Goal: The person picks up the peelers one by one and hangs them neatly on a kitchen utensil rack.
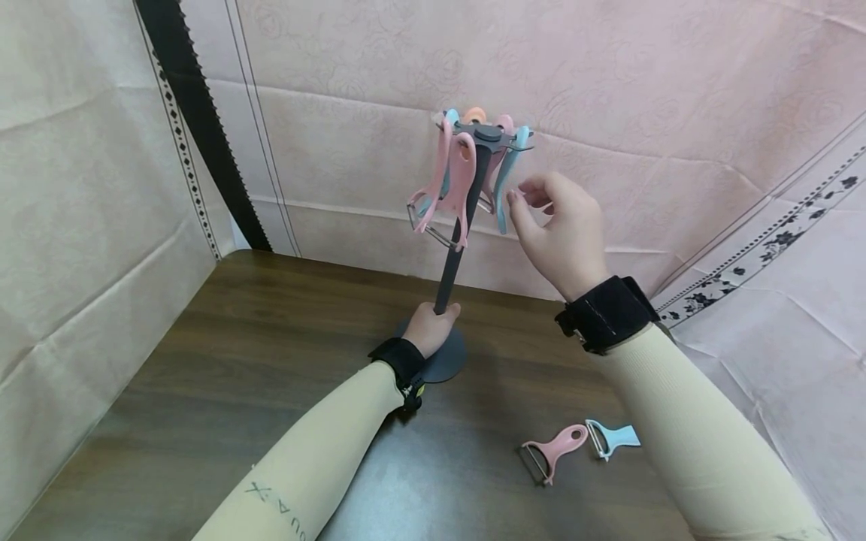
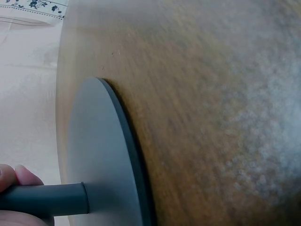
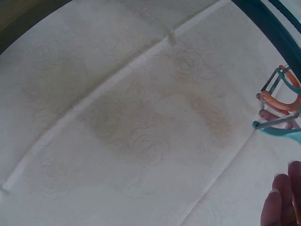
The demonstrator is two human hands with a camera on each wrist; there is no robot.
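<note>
A dark grey stand (image 1: 455,248) with a round base (image 1: 448,359) rises from the brown table (image 1: 257,353). Pink and blue peelers (image 1: 461,176) hang from its top disc (image 1: 489,136). My left hand (image 1: 433,324) grips the pole low down, near the base; the left wrist view shows my fingers (image 2: 16,176) on the pole (image 2: 47,198) above the base (image 2: 101,155). My right hand (image 1: 561,225) is raised beside a hanging blue peeler (image 1: 509,180), fingers loosely bent, holding nothing. Its fingertips (image 3: 282,202) show in the right wrist view below hanging peelers (image 3: 278,110).
A pink peeler (image 1: 551,448) and a blue peeler (image 1: 610,436) lie on the table at the front right, by my right forearm. Pale pink cloth walls (image 1: 379,90) close in the table at the back and both sides.
</note>
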